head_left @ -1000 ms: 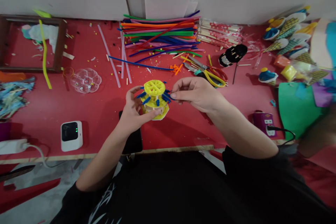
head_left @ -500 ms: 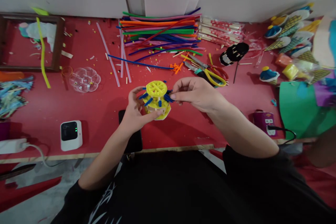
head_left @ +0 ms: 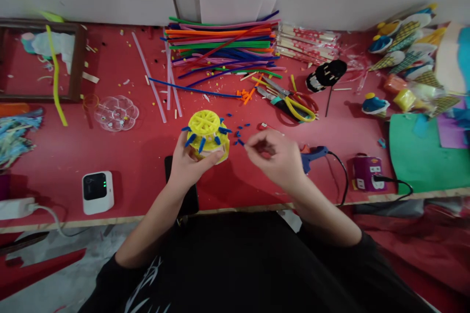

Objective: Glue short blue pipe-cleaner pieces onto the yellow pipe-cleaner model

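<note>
A yellow round craft model point(head_left: 204, 124) with a spoked top and short blue pipe-cleaner pieces sticking out around it is gripped by my left hand point(head_left: 189, 161), fingers behind and thumb across the lower front. To its right, apart from the model, my right hand point(head_left: 273, 154) pinches a short blue pipe-cleaner piece point(head_left: 241, 142) between thumb and forefinger; the hand is a little blurred. Several loose blue bits point(head_left: 238, 134) lie on the red table between model and right hand. Behind the right wrist a blue glue gun point(head_left: 314, 155) is partly hidden.
Colourful pipe cleaners point(head_left: 223, 46) are heaped at the back. Pliers and scissors with yellow handles point(head_left: 301, 110) lie right of them. A black figure point(head_left: 326, 75), purple power socket point(head_left: 368, 172) and green sheet point(head_left: 422, 156) are at right. Left are a clear flower-shaped tray point(head_left: 116, 113), white device point(head_left: 98, 191) and phone point(head_left: 189, 195).
My right hand has drawn away from the model to the right and lower, uncovering blue bits and the glue gun. My left hand has carried the model slightly left.
</note>
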The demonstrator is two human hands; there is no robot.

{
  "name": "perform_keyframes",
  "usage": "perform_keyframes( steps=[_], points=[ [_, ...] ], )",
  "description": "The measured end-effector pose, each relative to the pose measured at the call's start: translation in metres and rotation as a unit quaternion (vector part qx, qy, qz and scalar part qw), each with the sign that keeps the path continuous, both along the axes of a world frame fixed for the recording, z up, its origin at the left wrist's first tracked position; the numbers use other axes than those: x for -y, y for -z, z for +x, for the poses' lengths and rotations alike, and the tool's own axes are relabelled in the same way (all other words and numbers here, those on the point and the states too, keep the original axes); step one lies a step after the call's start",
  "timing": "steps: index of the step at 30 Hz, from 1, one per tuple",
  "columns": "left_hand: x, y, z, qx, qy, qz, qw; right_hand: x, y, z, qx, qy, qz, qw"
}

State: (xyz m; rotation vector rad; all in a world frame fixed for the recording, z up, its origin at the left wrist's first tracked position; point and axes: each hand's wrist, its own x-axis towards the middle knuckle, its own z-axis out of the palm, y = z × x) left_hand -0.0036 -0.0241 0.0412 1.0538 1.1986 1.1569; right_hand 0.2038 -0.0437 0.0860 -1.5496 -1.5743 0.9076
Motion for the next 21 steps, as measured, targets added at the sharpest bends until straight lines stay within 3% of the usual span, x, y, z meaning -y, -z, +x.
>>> perform_keyframes(
  steps=[2, 6, 9, 12, 14, 17, 21],
  points=[
    [-0.001, 0.001, -0.001, 0.008, 0.009, -0.005, 1.000, 0.012, 0.024, -0.001, 0.126, -0.051, 0.018, 0.991],
    [-0.003, 0.002, -0.003, 0.037, 0.002, -0.030, 0.999, 0.033, 0.057, 0.004, 0.171, -0.096, 0.030, 0.980],
    [-0.004, 0.005, -0.005, 0.052, -0.013, -0.031, 0.998, 0.044, 0.057, 0.029, 0.187, -0.085, 0.052, 0.977],
    [-0.004, 0.009, -0.006, 0.066, -0.021, -0.020, 0.997, 0.049, 0.045, 0.076, 0.226, -0.012, 0.069, 0.972],
    [-0.004, 0.011, -0.007, 0.069, -0.020, -0.019, 0.997, 0.051, 0.041, 0.111, 0.294, 0.020, 0.060, 0.954],
    [-0.003, 0.012, -0.007, 0.070, -0.012, -0.023, 0.997, 0.052, 0.046, 0.150, 0.360, -0.021, 0.029, 0.932],
    [-0.002, 0.010, -0.007, 0.082, -0.010, -0.030, 0.996, 0.055, 0.064, 0.166, 0.345, -0.028, 0.039, 0.937]
  ],
)
